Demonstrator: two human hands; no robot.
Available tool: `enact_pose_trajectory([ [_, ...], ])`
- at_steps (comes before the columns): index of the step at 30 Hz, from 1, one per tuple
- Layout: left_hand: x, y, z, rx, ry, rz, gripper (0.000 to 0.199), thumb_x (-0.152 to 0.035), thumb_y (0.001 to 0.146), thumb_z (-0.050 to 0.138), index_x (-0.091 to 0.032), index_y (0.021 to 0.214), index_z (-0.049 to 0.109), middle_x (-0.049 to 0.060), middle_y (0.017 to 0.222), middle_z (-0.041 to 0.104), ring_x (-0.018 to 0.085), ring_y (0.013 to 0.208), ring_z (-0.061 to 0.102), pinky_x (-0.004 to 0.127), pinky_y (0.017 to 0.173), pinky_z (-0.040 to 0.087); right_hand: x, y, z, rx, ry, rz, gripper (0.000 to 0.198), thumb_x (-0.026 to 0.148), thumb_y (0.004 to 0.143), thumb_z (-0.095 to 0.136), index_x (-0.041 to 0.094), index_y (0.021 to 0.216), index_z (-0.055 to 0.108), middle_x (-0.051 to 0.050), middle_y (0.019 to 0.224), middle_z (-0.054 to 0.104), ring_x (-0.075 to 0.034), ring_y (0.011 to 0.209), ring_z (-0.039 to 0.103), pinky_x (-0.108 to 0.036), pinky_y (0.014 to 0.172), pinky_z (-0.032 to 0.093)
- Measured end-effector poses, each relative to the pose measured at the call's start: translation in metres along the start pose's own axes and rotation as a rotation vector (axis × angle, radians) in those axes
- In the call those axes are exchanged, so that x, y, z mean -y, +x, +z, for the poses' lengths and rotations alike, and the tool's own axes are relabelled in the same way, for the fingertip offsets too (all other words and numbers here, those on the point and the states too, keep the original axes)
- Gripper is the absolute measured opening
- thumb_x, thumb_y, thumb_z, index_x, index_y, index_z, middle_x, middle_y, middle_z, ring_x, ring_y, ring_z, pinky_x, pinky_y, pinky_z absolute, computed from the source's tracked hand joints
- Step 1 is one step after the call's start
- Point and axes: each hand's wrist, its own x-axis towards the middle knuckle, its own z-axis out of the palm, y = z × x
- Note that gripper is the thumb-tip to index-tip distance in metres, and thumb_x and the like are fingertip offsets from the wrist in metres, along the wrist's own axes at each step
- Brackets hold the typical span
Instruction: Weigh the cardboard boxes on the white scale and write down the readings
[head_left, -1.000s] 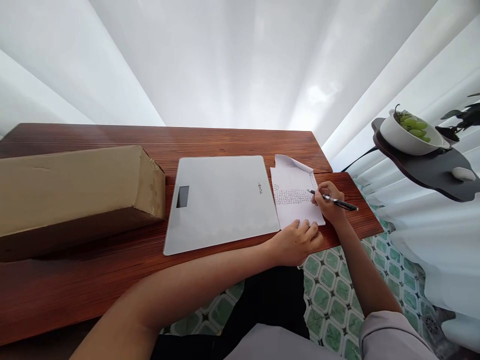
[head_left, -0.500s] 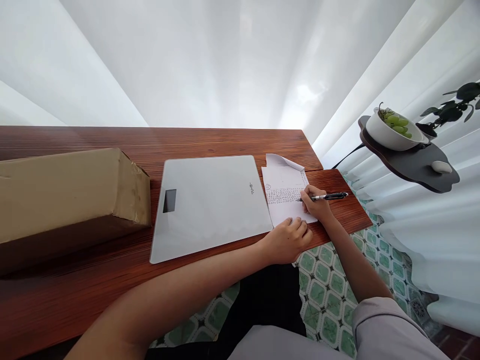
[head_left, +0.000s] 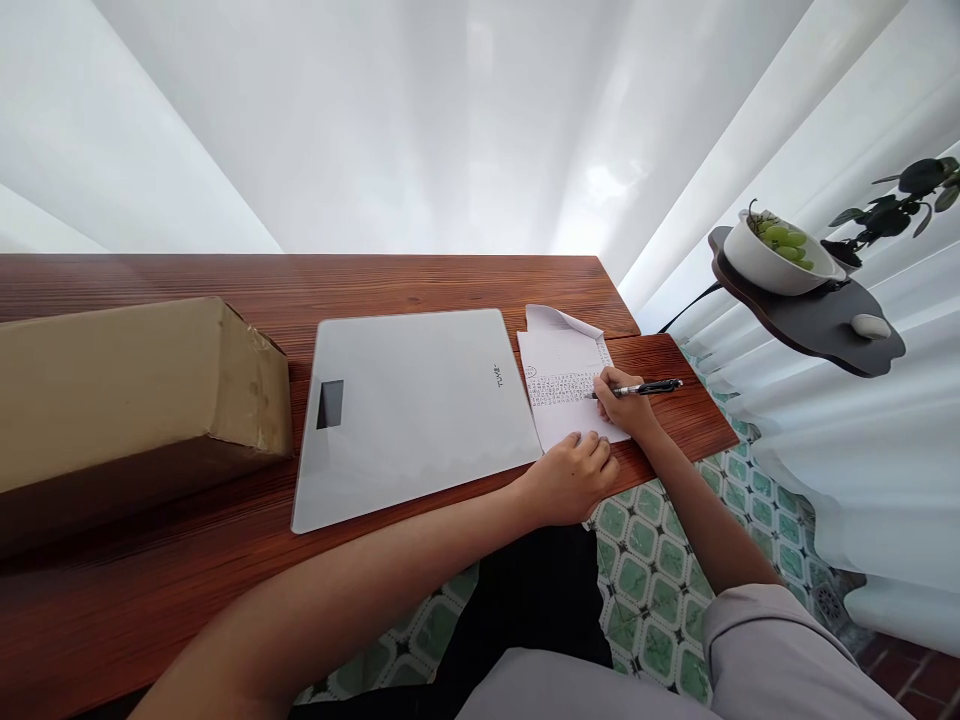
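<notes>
White paper [head_left: 564,352], partly filled with small handwriting [head_left: 556,390], lies near the right end of the wooden surface [head_left: 420,285].

Several close rows are done across the sheet's middle; the strip beneath them is bare and, as I judge it, leaves room for more lines, though the fingers hide the rows' right ends, so whether the lowest is complete cannot be told. The right hand [head_left: 621,397] pinches a black pen [head_left: 656,386], its tip at the lower rows. The left hand [head_left: 574,478] rests on the sheet's near edge, fingers close together and bent; its thumb is hidden, so I cannot tell whether it grips the paper. Just left of the sheet lies a flat pale panel [head_left: 412,410], with a cardboard box [head_left: 120,390] beyond.
</notes>
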Motion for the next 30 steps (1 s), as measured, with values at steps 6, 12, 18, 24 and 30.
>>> enact_pose_trajectory([
  [6, 0.0002, -0.0002, -0.0002, 0.003, -0.002, 0.002, 0.026, -0.027, 0.099, 0.039, -0.01, 0.103, 0.058, 0.021, 0.118, 0.061, 0.03, 0.104, 0.056, 0.042, 0.086, 0.046, -0.0017, -0.0002, -0.0002, -0.01, 0.015, -0.002, 0.034, 0.045, 0.094, 0.052, 0.026, 0.066, 0.044, 0.004, 0.045, 0.053, -0.015, 0.036, 0.048, -0.029, 0.041, 0.042],
  [12, 0.0004, 0.0001, -0.002, 0.009, 0.0, -0.001, 0.028, -0.027, 0.099, 0.038, -0.009, 0.104, 0.058, 0.02, 0.118, 0.061, 0.031, 0.106, 0.057, 0.042, 0.088, 0.046, -0.0004, 0.0003, 0.0002, -0.01, 0.009, -0.018, 0.035, 0.044, 0.094, 0.054, 0.025, 0.065, 0.044, 0.005, 0.045, 0.052, -0.014, 0.036, 0.048, -0.029, 0.042, 0.043],
  [18, 0.0004, 0.0001, -0.0022, 0.008, -0.007, -0.002, 0.028, -0.026, 0.099, 0.037, -0.009, 0.104, 0.059, 0.02, 0.118, 0.061, 0.031, 0.107, 0.057, 0.042, 0.088, 0.047, -0.0045, 0.0006, 0.0009, -0.026, 0.013, -0.017, 0.039, 0.047, 0.094, 0.055, 0.025, 0.064, 0.043, 0.005, 0.044, 0.053, -0.013, 0.036, 0.048, -0.028, 0.042, 0.043],
  [24, 0.0003, 0.0003, -0.0019, 0.009, -0.01, 0.001, 0.029, -0.027, 0.099, 0.038, -0.009, 0.107, 0.059, 0.021, 0.121, 0.061, 0.031, 0.106, 0.057, 0.042, 0.086, 0.046, -0.0035, 0.0, 0.0005, -0.032, 0.031, -0.006, 0.035, 0.043, 0.094, 0.054, 0.025, 0.065, 0.045, 0.005, 0.045, 0.054, -0.013, 0.035, 0.047, -0.028, 0.041, 0.042],
  [30, 0.0008, -0.0001, -0.0008, 0.006, -0.013, 0.009, 0.029, -0.025, 0.099, 0.036, -0.009, 0.105, 0.059, 0.022, 0.119, 0.062, 0.031, 0.103, 0.056, 0.042, 0.085, 0.045, -0.0006, -0.0004, 0.0008, -0.041, 0.049, 0.026, 0.034, 0.041, 0.092, 0.055, 0.025, 0.063, 0.045, 0.005, 0.043, 0.053, -0.014, 0.034, 0.047, -0.029, 0.04, 0.042],
])
